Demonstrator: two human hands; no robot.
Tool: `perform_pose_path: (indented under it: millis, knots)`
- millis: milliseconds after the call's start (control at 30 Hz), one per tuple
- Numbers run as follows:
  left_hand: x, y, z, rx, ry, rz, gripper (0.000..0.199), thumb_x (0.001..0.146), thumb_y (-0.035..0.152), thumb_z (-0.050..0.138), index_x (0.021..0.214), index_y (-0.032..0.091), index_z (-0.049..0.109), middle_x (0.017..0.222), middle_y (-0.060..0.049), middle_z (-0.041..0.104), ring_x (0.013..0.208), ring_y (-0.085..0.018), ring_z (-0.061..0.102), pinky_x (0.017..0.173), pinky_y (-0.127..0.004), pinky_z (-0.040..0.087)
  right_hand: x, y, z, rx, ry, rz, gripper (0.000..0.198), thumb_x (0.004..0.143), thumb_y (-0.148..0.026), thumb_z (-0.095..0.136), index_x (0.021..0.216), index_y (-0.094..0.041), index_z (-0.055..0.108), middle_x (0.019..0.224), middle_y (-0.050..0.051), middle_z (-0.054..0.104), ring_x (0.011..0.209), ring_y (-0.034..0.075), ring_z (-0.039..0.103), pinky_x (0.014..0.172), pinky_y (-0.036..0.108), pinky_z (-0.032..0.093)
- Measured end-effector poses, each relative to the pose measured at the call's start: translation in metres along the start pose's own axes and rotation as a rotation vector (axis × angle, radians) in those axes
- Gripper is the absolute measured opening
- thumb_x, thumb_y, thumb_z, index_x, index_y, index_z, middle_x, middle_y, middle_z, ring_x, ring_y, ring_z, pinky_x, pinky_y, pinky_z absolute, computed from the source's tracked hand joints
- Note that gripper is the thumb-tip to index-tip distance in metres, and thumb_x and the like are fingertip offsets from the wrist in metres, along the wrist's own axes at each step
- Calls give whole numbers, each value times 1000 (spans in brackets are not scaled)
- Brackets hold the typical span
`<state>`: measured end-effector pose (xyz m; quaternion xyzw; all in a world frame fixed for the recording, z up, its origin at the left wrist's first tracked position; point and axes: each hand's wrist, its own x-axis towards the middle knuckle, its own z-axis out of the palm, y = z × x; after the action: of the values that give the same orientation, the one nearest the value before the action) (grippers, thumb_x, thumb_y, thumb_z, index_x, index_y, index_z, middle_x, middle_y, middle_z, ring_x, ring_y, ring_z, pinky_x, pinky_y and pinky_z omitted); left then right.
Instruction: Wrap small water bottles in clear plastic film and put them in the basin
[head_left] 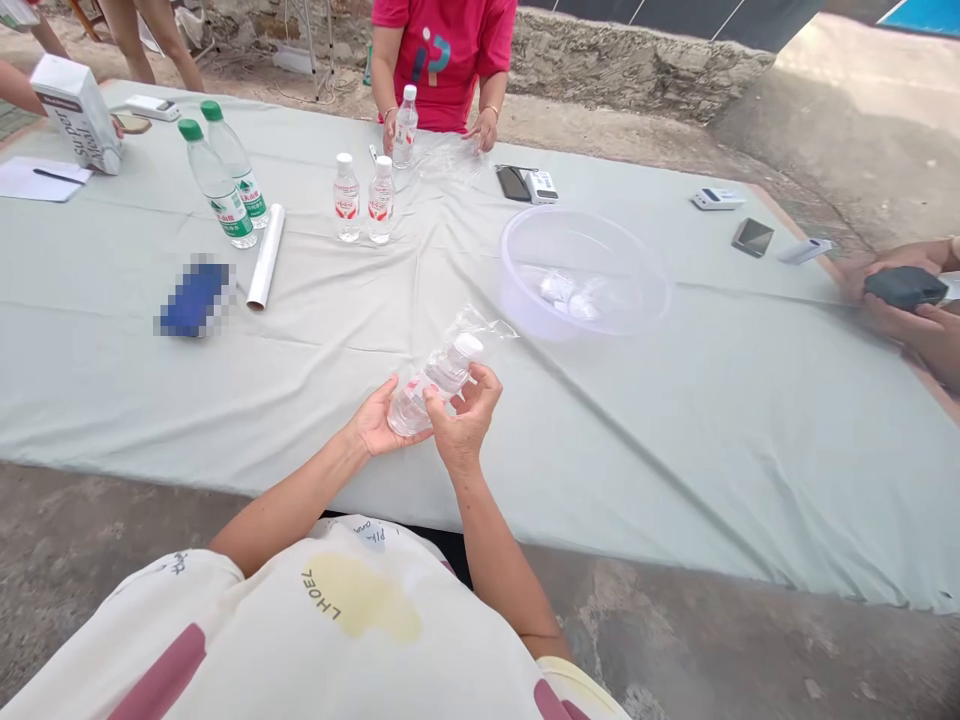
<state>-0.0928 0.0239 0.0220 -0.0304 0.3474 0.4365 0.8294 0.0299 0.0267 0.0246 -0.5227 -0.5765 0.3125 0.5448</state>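
Tilted over the near part of the table, a small clear water bottle (427,388) with a white cap and a red-printed label is held in both hands. Its base rests in my left hand (381,418), the fingers curled under it. My right hand (466,412) grips the bottle's side below the cap, thumb across the label. Thin clear plastic film (480,322) sticks out past the cap, loosely around the upper part of the bottle. How far the film reaches beneath my fingers is hidden.
Ahead stand two more small bottles (346,200), two green-capped bottles (217,185) and a roll of film (266,258). A translucent basin (510,290) holds white bundles (570,295). Across the table a person in a pink shirt (450,60) handles a bottle (406,128) and film. Another person's hands (911,320) hold a dark object at right.
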Motion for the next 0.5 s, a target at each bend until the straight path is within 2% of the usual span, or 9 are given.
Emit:
perform_pose_path:
  millis: [133,200,267,333,400,467,500]
  knots:
    - [1,2,-9,-66,53,38,14,90,30,62,99,19,65,86,-2,72,73,-16,69,65,-30,56,1,-2,-8,79,-93,-19,55,82,-37,65,128,-28,37,131,11,51,107,19,64,83,35,59]
    - [0,6,-13,-57,125,87,12,88,28,62,96,19,64,83,-1,71,69,-15,68,58,-27,54,6,-5,-20,-42,-144,-97,35,88,-38,61,119,-26,50,120,9,61,103,20,66,84,38,58]
    - [-2,11,-16,-22,197,157,12,85,28,65,92,20,63,81,0,70,68,-15,68,55,-26,52,12,-11,-35,-187,-99,-260,14,94,-35,55,102,-26,61,99,7,69,94,21,67,83,40,57]
    - [-6,16,-19,35,247,226,14,80,29,69,89,20,62,78,1,68,66,-15,66,55,-25,51,21,-21,-47,-259,-124,-493,12,95,-30,53,92,-28,65,87,4,71,90,22,68,85,43,55]
    - [-9,19,-23,109,261,283,19,78,32,72,86,18,62,75,1,66,62,-13,64,57,-26,51,32,-35,-54,-314,-345,-686,14,92,-26,56,94,-33,68,95,1,74,98,23,68,95,47,51]
    - [-11,21,-26,176,245,327,25,75,37,75,82,17,62,73,0,65,61,-13,62,58,-27,50,48,-46,-55,-423,-616,-755,17,92,-25,57,96,-37,69,108,-3,74,114,23,64,110,53,40]
    - [-13,22,-27,197,232,350,27,73,38,76,80,16,62,71,0,64,61,-14,61,58,-27,50,56,-50,-54,-479,-702,-751,17,93,-27,58,97,-38,70,113,-4,73,120,24,61,114,55,35]
